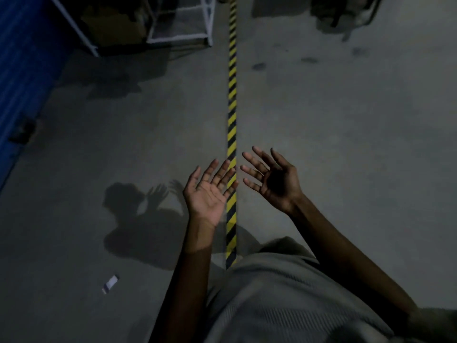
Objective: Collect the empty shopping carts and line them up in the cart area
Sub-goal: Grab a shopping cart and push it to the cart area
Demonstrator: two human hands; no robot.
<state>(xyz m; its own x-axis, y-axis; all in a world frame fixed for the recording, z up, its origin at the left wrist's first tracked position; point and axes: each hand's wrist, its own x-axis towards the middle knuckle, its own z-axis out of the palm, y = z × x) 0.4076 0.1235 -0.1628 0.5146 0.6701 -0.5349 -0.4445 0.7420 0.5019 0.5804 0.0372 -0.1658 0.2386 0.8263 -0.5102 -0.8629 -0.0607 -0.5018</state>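
Nearest: a grey shirt fills the bottom of the frame, with both bare forearms reaching up out of it.
Hands: the left hand and right hand are raised palm-up at centre frame, fingers spread. They sit close side by side without touching, and neither holds anything.
Cart: the only likely candidate is a white-framed mesh cart at the top of the frame, left of centre. Only its lower part shows, so I can't tell whether it is empty. It is well apart from both hands.
Handling: by my judgement it is a stiff metal frame that rolls rather than lifts. It looks light enough to push, though it may drift off line. No handle is in view; a top rail taken with both hands looks the best hold.
Guide line: yellow-and-black striped tape runs straight up the floor, passing just right of the cart.
Stage: nothing is collected yet, and the walk to the cart comes first.
Left edge: a blue wall.
Floor bits: the person's shadow lies left of centre, and a small pale scrap lies at lower left.
Upper right: dark shapes, too dim to name.
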